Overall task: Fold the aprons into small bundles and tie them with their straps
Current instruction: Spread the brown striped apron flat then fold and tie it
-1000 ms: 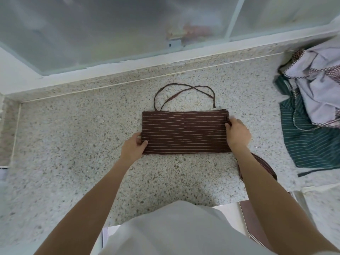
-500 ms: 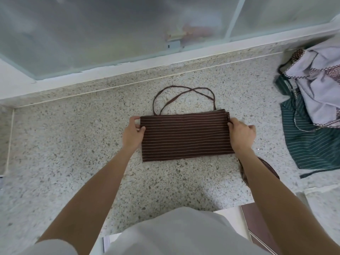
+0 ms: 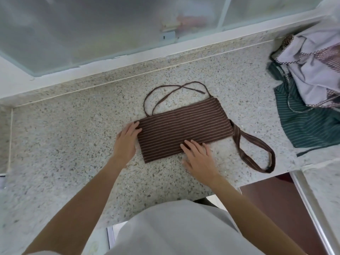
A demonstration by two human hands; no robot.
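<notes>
Counter (image 3: 73, 137) of speckled stone fills most of what we see, running back to a white ledge and frosted glass panels (image 3: 92, 30) along its far side. At its right end we see a heap of aprons: a green striped apron (image 3: 309, 124) lies flat, and a pale lilac apron (image 3: 316, 74) with patterned trim is crumpled on top of it. Near the middle of the counter lies the brown striped apron (image 3: 184, 126), folded into a long flat rectangle that sits slightly askew, its right end farther from us than its left. Its wide neck strap (image 3: 257, 144) spills out from the right end and loops over the stone toward the counter's near edge. Two thin tie straps (image 3: 165, 94) curve out from the far edge of the fold and cross each other on the stone. Our left hand (image 3: 127, 140) rests at the left end of the fold, fingers straight and touching the short edge. Our right hand (image 3: 199, 157) lies flat with fingers spread, the fingertips pressing on the near edge of the fold around its middle, the palm on the counter. Both hands are well apart from the green and lilac heap.
</notes>
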